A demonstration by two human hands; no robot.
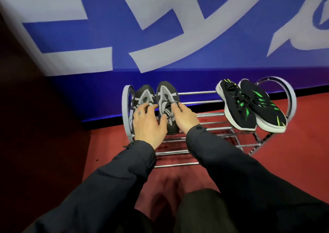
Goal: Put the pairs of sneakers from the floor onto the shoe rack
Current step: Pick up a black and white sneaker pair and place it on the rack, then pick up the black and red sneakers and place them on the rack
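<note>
Both our hands are resting fingers-spread on the grey sneakers (156,104), left hand (147,124) and right hand (185,117), at the shoe rack's (204,115) left end; the green-striped pair (249,106) is lying at its right end.

The blue banner (160,37) bears large pale characters (cropped, so none can be read).

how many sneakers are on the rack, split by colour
Black and grey sneakers: 2, at the left end of the shoe rack, with the left hand and right hand on them
Black and green sneakers: 2, at the right end
Total: 4
</note>
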